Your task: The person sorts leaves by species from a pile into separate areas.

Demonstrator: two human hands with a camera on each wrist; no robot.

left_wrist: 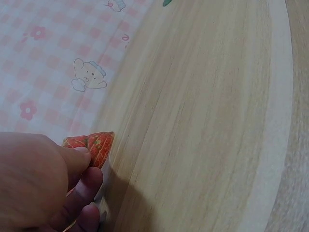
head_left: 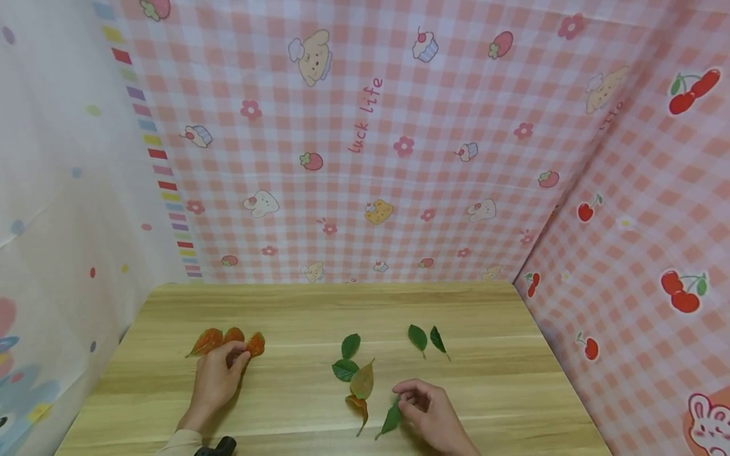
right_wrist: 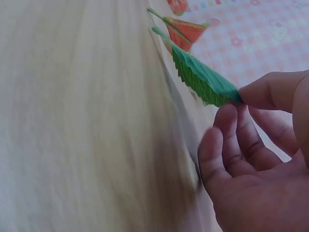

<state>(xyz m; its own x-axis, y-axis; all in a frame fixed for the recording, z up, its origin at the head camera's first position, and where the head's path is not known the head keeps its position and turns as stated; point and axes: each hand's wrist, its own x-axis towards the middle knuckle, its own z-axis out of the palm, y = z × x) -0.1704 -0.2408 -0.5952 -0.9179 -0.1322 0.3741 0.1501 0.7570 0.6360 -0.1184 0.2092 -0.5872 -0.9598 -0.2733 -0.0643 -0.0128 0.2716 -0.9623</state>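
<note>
My left hand (head_left: 219, 379) pinches an orange-red leaf (head_left: 256, 344) between thumb and fingers at the table's left side. In the left wrist view that veined leaf (left_wrist: 101, 147) pokes out past the thumb. Two more orange leaves, one on the far left (head_left: 206, 342) and one in between (head_left: 234, 335), lie beside it. At the front right, my right hand (head_left: 430, 411) holds a green leaf (head_left: 390, 419) by its tip. The right wrist view has this leaf (right_wrist: 200, 77) folded lengthwise, its toothed edge showing and its stem pointing away from the fingers.
Mid-table lie two green leaves (head_left: 350, 346), a yellowish-brown leaf (head_left: 362, 381) and a curled orange-brown leaf (head_left: 358, 404), close together. Farther right are two green leaves (head_left: 417, 337). Patterned cloth walls (head_left: 342, 247) enclose the wooden table (head_left: 296, 310) at back and sides.
</note>
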